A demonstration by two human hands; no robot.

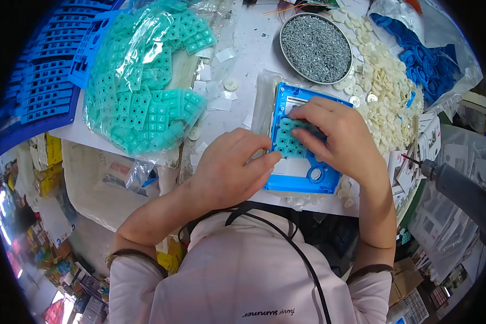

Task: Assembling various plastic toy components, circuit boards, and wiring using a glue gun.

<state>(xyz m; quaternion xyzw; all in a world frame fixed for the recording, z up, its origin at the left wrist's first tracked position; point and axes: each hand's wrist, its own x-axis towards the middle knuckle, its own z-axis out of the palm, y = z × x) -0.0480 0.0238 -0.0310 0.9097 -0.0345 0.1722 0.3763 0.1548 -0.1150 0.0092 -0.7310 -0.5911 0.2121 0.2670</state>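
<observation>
A blue plastic housing (275,185) lies on the bench in front of me, its inner side up. A translucent green rubber keypad (290,147) sits in its middle opening. My left hand (229,170) is closed at the housing's left edge, with thumb and index fingertips against the rim. Over the upper right of the housing, my right hand (337,135) reaches down with thumb and index finger apart, their tips at the keypad's upper part. The palm hides the housing's right side. A round cutout (316,174) shows near the lower right corner.
Bagged green keypads (140,81) lie to the left, beside stacked blue housings (46,86). A round tin of screws (316,48) stands at the back. Off-white discs (386,75) are heaped right of it, near bagged blue parts (429,70). A grey power screwdriver (459,189) points in from the right.
</observation>
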